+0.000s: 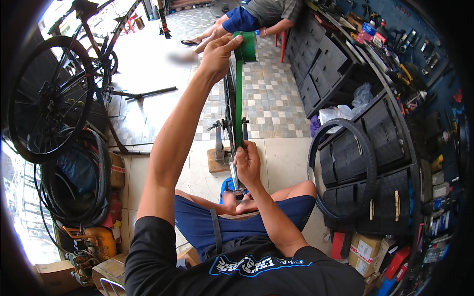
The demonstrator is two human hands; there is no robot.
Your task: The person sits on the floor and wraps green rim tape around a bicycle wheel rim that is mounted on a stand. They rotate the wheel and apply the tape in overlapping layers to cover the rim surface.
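Note:
A bicycle wheel (228, 101), seen nearly edge-on, stands upright in front of me in a metal wheel stand (219, 143) with a wooden block at its base. My left hand (217, 56) is raised at the far end of the wheel, closed around a roll of green tape (251, 48). From the roll a taut green strip (239, 93) runs toward me, above the wheel. At its near end my right hand (248, 162) pinches the strip close to the rim; whether its fingers also touch the rim, I cannot tell.
To the right a loose tire (312, 153) leans against dark drawers (390, 197). Bicycles hang at the left, above stacked tires (101, 197). Ahead, another person (247, 19) sits low by a red stool (283, 47). A black bar (143, 93) lies on the tiled floor.

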